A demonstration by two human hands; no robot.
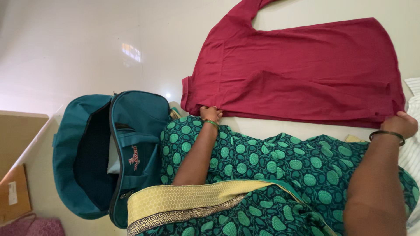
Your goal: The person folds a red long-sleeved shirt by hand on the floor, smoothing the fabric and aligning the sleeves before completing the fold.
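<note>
**Hands on garment edge**

My left hand (211, 113) grips one corner of the maroon garment (297, 65), fingers closed on the cloth. My right hand (401, 123) grips the opposite corner of the same edge, fingers closed on the fabric. The garment lies flat, spread on the white floor (87, 48), just beyond my green patterned sari (271, 161). An open teal bag (131, 126) stands beside my left arm, touching the sari.

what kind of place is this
Probably a home, on a pale tiled floor. A maroon garment lies spread flat, both hands at its edge, with an open teal travel bag and cardboard boxes beside it.
</note>
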